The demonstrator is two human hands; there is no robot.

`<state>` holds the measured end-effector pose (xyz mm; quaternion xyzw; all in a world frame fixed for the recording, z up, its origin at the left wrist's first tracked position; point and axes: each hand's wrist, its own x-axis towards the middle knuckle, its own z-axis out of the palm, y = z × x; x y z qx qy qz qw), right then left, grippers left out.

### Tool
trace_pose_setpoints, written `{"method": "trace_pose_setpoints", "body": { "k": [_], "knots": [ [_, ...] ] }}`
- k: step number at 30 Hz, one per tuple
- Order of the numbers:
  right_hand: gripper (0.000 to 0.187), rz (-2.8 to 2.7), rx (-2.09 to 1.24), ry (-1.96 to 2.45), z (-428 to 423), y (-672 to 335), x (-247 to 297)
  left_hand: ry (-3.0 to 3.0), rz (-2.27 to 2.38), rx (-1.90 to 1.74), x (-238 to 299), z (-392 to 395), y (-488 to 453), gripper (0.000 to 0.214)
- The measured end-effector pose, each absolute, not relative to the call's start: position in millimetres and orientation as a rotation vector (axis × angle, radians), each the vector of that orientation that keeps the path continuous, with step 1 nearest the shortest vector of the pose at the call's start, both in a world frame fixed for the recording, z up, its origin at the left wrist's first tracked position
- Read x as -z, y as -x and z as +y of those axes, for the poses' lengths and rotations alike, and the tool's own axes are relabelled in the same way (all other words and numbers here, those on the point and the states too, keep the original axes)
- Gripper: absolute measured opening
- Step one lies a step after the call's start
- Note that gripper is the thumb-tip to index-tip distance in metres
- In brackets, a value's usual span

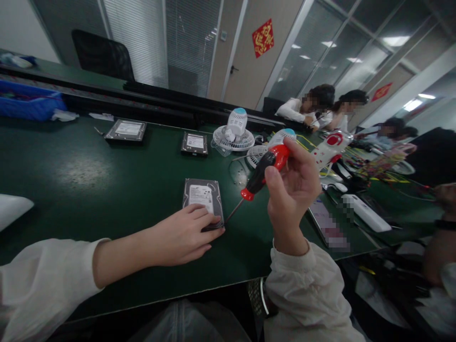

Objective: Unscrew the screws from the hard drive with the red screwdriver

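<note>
A hard drive [203, 192] with a white label lies flat on the green table. My left hand [188, 232] rests over its near part, fingers stretched out and lying on the drive. In my right hand [294, 185] is a screwdriver [261, 175] with a red and black handle, held tilted. The screwdriver's thin shaft slants down to the drive's near right corner, by my left fingertips. Whether the tip sits in a screw is too small to tell. Several small screws [240, 178] are scattered on the table to the right of the drive.
Two more hard drives [126, 129] [194, 143] lie farther back. White fans [235, 133] stand behind the screws. A phone [327, 223] and a white power strip [366, 213] lie at right. A blue bin [32, 102] is at far left. Other people [302, 111] sit along the table.
</note>
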<state>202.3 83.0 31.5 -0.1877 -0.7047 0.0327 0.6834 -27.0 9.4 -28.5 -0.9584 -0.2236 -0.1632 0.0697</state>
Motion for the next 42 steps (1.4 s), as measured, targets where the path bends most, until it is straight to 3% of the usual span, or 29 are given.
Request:
{"method": "trace_pose_setpoints", "body": {
  "k": [4, 9, 16, 22, 26, 33, 38, 42],
  "knots": [
    [0.044, -1.599, -0.162, 0.366, 83, -202, -31, 2.878, -0.674, 0.491, 29, 9, 27, 0.041],
    [0.051, -1.591, -0.019, 0.419, 84, -203, -32, 2.885, -0.677, 0.477, 29, 9, 28, 0.041],
    [0.043, -1.605, -0.157, 0.374, 80, -201, -31, 2.880, -0.683, 0.474, 30, 9, 29, 0.042],
    [0.051, -1.585, 0.016, 0.432, 80, -201, -34, 2.881, -0.679, 0.471, 28, 9, 29, 0.043],
    [0.046, -1.595, -0.071, 0.451, 79, -203, -32, 2.885, -0.686, 0.470, 28, 9, 29, 0.043],
    [0.054, -1.610, -0.059, 0.439, 75, -194, -35, 2.914, -0.722, 0.492, 27, 9, 29, 0.046],
    [0.036, -1.620, -0.236, 0.349, 75, -192, -33, 2.916, -0.708, 0.537, 26, 9, 30, 0.042],
    [0.039, -1.592, -0.201, 0.365, 78, -197, -30, 2.920, -0.692, 0.557, 27, 10, 30, 0.040]
  ]
}}
